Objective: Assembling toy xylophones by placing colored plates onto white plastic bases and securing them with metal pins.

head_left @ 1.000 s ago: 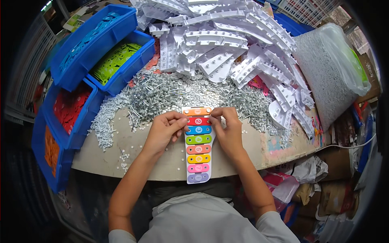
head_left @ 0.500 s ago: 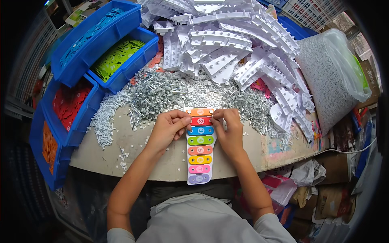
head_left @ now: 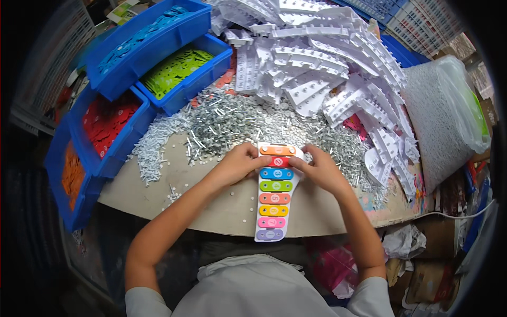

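A toy xylophone (head_left: 275,198) with a white base and several coloured bars lies upright in front of me, its narrow lower end at the table's near edge. White round heads sit at both ends of the orange top bar (head_left: 277,150); the bars below the red one show open holes. From the left, my left hand (head_left: 243,162) is closed, its thumb on the left end of the red bar (head_left: 280,161). My right hand (head_left: 320,168) is closed at the other side, thumb on that bar's right end. Any pin beneath the thumbs is hidden.
Beyond my hands lie heaps of metal pins (head_left: 222,124) and white pins (head_left: 150,153). Blue bins (head_left: 134,124) of coloured bars stand left. White plastic bases (head_left: 311,68) pile up at the back. A clear bag (head_left: 441,116) of small pieces stands right.
Both hands have gone from pinching near the red bar's ends to laying thumbs on them. The xylophone tilts slightly, its top leaning right. The whole view has shifted.
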